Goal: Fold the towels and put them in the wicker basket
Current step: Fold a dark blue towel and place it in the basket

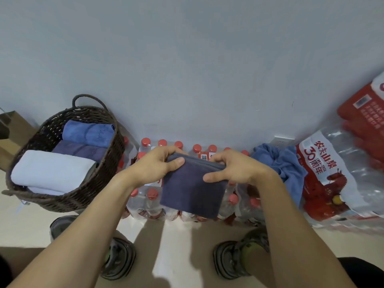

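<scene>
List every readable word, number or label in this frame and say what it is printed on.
"农夫山泉" – wrap of the water-bottle pack, right.
"30周年" – same wrap.
"1996-2026" – same wrap, small; reading uncertain.
White lines on the red pack: blurred.
Barcode label behind the dark towel: unreadable.

A plain pale blue-grey wall [187, 59] fills the upper view, with a white socket plate [283, 140] low on it. Shrink-wrapped packs of red-capped water bottles [145, 202] line its foot on a light cream floor [27, 227]. A brown cardboard box [14, 129] stands at far left.
</scene>
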`<state>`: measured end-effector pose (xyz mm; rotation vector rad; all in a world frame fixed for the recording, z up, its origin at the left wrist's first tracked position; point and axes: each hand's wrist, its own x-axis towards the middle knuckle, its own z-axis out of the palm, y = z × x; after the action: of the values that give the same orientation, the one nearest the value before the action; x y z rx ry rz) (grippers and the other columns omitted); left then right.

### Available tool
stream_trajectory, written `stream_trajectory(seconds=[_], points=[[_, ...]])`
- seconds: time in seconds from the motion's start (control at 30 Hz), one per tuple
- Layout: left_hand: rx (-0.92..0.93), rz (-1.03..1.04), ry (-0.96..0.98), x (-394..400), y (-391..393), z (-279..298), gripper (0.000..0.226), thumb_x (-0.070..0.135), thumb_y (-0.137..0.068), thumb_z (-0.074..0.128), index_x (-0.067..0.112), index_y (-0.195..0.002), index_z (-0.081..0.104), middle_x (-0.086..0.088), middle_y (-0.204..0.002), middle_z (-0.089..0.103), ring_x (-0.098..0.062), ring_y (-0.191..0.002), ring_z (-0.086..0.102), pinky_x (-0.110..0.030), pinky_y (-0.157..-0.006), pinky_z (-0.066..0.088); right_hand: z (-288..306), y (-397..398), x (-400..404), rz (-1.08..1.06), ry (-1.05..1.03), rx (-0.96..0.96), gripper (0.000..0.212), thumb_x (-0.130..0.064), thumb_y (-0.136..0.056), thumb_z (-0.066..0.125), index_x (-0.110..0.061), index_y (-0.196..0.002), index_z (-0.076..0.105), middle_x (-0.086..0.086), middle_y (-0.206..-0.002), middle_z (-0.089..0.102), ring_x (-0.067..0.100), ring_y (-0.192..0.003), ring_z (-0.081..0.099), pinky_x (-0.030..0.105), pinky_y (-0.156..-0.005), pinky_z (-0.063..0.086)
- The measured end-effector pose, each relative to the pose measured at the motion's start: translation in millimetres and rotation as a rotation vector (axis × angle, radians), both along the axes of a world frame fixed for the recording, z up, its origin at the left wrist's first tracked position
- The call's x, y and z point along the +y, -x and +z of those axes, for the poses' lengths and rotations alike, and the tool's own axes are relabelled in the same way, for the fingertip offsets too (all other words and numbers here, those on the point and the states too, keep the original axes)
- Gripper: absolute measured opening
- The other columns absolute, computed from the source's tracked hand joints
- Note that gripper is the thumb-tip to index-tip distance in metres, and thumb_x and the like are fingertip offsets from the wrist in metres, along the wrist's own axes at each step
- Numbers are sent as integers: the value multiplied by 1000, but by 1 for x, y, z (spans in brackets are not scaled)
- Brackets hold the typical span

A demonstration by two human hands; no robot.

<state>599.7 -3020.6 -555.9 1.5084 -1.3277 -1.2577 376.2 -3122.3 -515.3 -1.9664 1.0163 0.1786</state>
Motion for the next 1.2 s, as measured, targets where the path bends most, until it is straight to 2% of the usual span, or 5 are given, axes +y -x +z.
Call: stream_trajectory(seconds=[0.2, 0.4, 0.63, 0.93, 1.2], points=[[120, 407, -86, -8, 37, -43, 33, 18, -98, 57, 15, -131, 53, 0, -97, 64, -15, -90, 61, -27, -80, 48, -61, 35, -11, -471, -379, -328, 26, -23, -92, 68, -13, -116, 67, 11, -109, 74, 28, -98, 71, 40, -85, 59], [-277, 236, -4, 7, 67, -81, 58, 24, -90, 66, 22, -142, 42, 8, -134, 46, -11, -123, 46, -23, -104, 34, -109, 44, -6, -912, 242, -152, 42, -22, -90, 69, -7, -127, 57, 14, -122, 61, 28, -110, 60, 34, -93, 47], [-545, -3, 229, 17, 87, -110, 54, 25, -82, 71, 15, -133, 56, 0, -146, 44, -17, -139, 36, -30, -116, 29, -93, 32, 12, -476, 47, -281, 13, -9, -82, 77, -17, -90, 72, -3, -85, 72, 5, -77, 68, 14, -67, 52], [-736, -31, 277, 15, 80, -128, 64, 16, -69, 82, 22, -128, 60, 2, -143, 50, -20, -136, 41, -39, -112, 31, -125, 57, 55, -204, 448, -193, 71, -39, -52, 95, -16, -115, 72, -4, -123, 63, 8, -114, 52, 25, -101, 39], [-670, 44, 330, 9, 78, -122, 31, 10, -76, 76, 14, -106, 72, -3, -112, 68, -26, -109, 58, -42, -97, 42, -146, 68, 65, -283, 548, -248, 54, 4, -66, 77, -7, -118, 70, 8, -124, 66, 26, -119, 59, 37, -106, 43]])
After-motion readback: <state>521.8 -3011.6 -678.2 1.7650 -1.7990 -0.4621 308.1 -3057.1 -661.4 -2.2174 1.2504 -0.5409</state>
